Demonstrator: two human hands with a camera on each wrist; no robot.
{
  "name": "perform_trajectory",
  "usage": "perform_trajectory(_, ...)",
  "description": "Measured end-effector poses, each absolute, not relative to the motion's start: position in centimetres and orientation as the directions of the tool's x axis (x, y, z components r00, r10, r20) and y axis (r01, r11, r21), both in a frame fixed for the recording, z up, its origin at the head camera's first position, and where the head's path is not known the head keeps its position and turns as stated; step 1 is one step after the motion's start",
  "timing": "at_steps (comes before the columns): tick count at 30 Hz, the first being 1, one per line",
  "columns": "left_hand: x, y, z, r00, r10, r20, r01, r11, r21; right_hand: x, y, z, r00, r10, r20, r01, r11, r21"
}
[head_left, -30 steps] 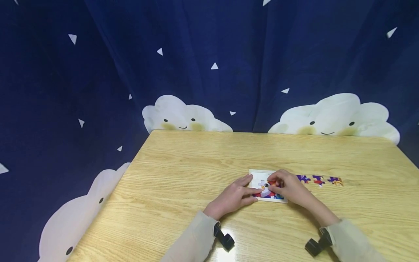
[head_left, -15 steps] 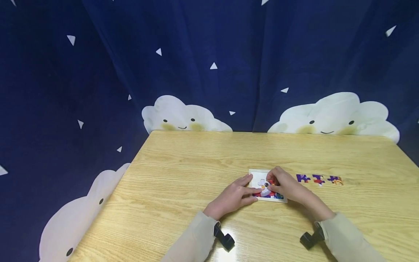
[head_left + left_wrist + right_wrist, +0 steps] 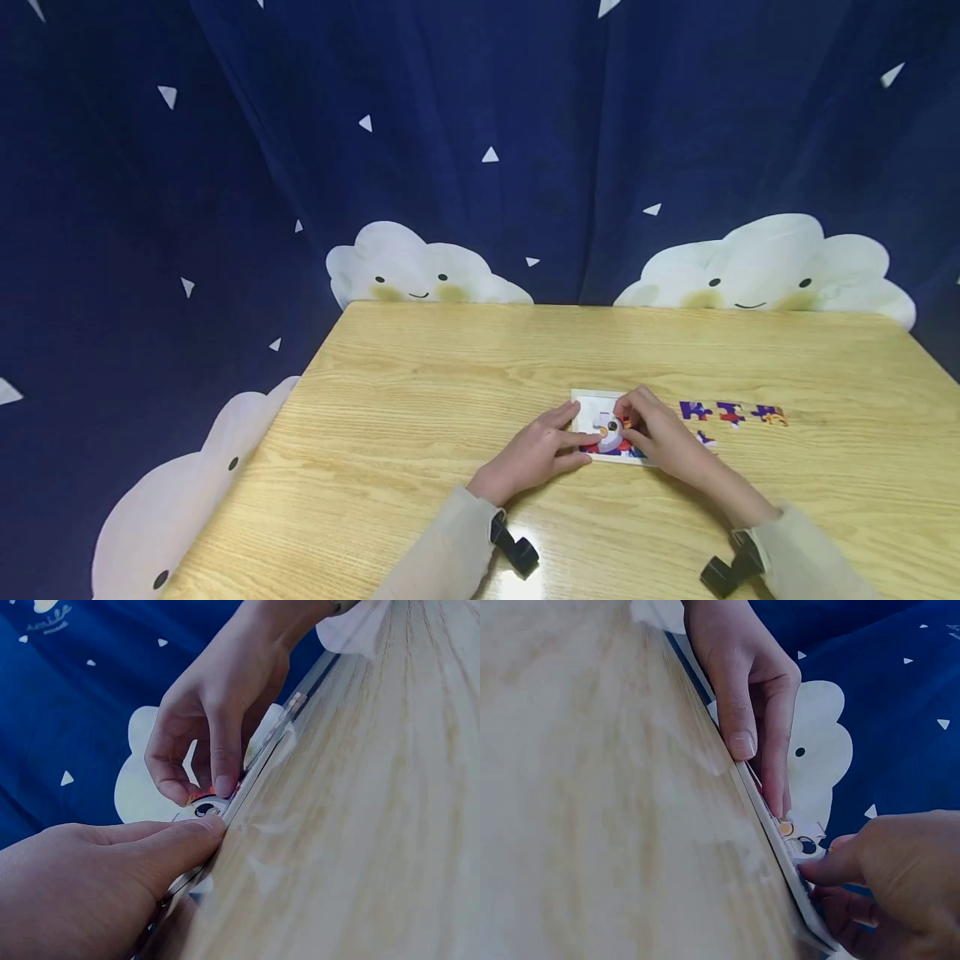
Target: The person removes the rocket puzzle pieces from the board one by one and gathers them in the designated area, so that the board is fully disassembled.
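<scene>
A small puzzle tray with a white rim (image 3: 596, 392) lies on the table, its lower part filled with colourful pieces. Fingers of my left hand (image 3: 534, 450) lie fairly straight over its left side, the index finger touching pieces near the middle. My right hand (image 3: 663, 437) pinches a puzzle piece with a black eye (image 3: 612, 426) between thumb and fingers, low over the tray's middle. That eye piece (image 3: 807, 845) appears slightly raised and tilted in the right wrist view. The right hand hides the tray's right side.
Three loose puzzle pieces lie in a row right of the tray: one (image 3: 693, 410), a second (image 3: 729, 412) and a third (image 3: 769, 414). Another piece (image 3: 705, 438) shows beside the right forearm. Behind the wooden table (image 3: 420, 375) hangs a dark blue curtain (image 3: 450, 100).
The right hand shifts slightly left, then its wrist swings back right and lower, still pinching the piece. A loose piece beside the right forearm comes into sight. The left hand stays in place.
</scene>
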State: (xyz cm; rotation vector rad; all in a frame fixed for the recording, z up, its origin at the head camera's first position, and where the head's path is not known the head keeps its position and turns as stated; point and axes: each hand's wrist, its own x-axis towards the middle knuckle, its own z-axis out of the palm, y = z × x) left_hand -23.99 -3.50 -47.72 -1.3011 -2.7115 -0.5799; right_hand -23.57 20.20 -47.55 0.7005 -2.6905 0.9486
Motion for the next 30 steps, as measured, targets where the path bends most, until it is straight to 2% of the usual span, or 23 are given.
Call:
perform_trajectory(3, -23.93, -3.54, -47.62, -0.639, 0.735, 0.228, 0.764, 0.571, 0.301, -23.45, 20.26, -47.77, -0.859, -0.355, 0.368, -0.508, 0.676, -0.534)
perform_trajectory(14, -23.98, -3.45, -47.67, -0.63, 0.742, 0.23, 0.773, 0.572, 0.272, -23.36, 20.38, -47.67, -0.882, -0.307, 0.357, -0.468, 0.656, -0.592)
perform_trajectory(30, -23.94, -3.29, -47.62, -0.57, 0.788, 0.233, 0.821, 0.557, 0.125, -23.29, 20.3, -47.4, -0.876, -0.302, 0.376, -0.48, 0.633, -0.607)
